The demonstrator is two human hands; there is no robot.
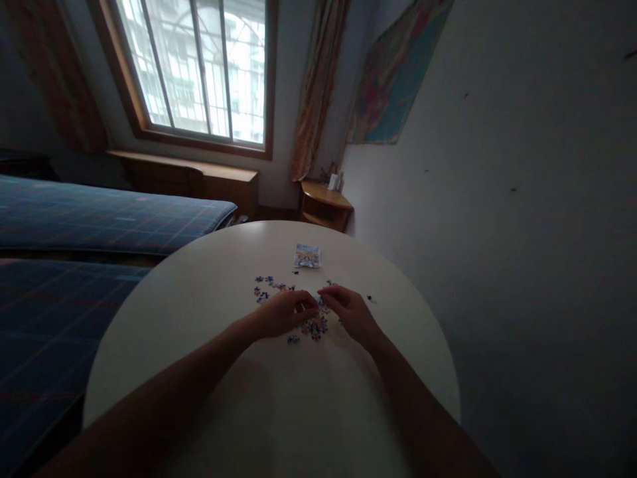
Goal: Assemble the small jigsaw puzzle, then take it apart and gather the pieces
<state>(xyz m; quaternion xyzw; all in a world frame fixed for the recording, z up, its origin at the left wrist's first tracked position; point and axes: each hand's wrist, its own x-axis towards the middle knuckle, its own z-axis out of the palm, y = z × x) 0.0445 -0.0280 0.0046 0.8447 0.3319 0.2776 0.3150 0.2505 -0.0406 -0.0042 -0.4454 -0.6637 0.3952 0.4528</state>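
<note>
Small jigsaw puzzle pieces lie in a loose heap on the round white table, partly covered by my hands. My left hand is over the left side of the heap, its fingers curled and the thumb bent in towards them. Facing it from the right, my right hand has thumb and fingertips drawn together just above the pieces. The fingertips of both hands are close to each other. Whatever is between them is too small and dark to make out. Beyond the hands lies a small printed picture sheet or packet.
More loose pieces are scattered left of my left hand, and a stray piece lies to the right. Beds with blue plaid mattresses stand at the left. A white wall rises on the right, and a corner shelf stands behind.
</note>
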